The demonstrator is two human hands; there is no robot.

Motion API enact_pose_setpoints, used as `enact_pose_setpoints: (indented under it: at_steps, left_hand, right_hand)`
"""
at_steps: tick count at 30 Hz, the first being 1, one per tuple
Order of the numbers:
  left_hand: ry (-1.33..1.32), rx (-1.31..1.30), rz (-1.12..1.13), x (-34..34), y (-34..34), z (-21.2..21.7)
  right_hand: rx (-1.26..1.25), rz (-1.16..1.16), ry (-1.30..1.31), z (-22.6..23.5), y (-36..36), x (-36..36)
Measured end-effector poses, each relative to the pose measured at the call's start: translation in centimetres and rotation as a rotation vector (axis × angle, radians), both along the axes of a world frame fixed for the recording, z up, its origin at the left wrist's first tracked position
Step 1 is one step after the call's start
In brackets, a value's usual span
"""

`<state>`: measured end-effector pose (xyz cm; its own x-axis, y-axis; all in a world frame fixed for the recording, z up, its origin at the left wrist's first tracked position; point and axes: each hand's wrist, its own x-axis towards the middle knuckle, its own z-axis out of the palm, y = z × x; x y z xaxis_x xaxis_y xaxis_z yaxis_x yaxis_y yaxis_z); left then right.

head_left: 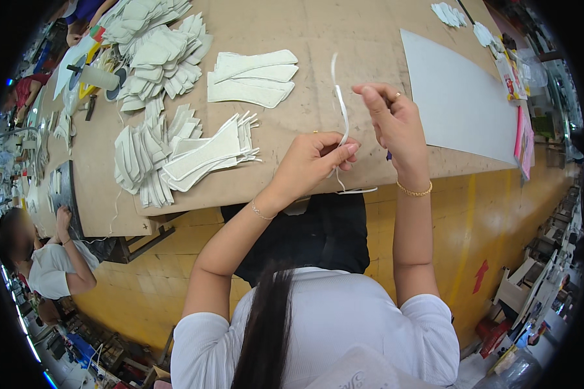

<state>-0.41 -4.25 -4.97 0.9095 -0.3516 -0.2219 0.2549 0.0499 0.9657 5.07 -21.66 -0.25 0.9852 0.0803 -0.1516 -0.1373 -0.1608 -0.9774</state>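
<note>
My left hand (321, 155) is closed at the table's front edge, thumb against fingers, pinching a narrow white strip (342, 107). The strip stands up from the fingers, and its top end is blurred. Below that hand a thin white cord-like end hangs near a flat pale edge (357, 190). To the right, my right hand (396, 120) is raised with its fingers curled in and the thumb up, apart from the strip. A small purple bit (389, 155) shows under its palm; what it belongs to is hidden.
Pale shaped fabric pieces lie in a fanned set (253, 78), a nearer stack (201, 159) and a large heap (159, 55). A thread cone (100, 78) lies farther left. A grey-white sheet (457, 104) covers the right side. A co-worker (58, 266) sits at the left.
</note>
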Motion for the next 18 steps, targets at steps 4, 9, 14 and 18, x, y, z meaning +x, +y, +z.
enact_pose_setpoints:
  at_steps: [4,9,14,18]
  left_hand:
    - [-0.028,0.089,-0.033,-0.2,0.1,0.6]
    - [-0.009,0.126,-0.033,-0.2,0.4,1.4]
    - [0.050,0.012,-0.125,0.2,0.5,0.8]
    - [-0.630,0.130,0.372,-0.5,-0.4,-0.4]
  right_hand:
    - [-0.149,0.137,-0.154,0.4,1.1,1.6]
    - [-0.155,0.202,0.034,2.1,1.7,2.6]
    - [0.122,0.151,-0.102,3.5,1.1,2.8]
    - [0.196,0.151,-0.333,6.9,0.0,4.3]
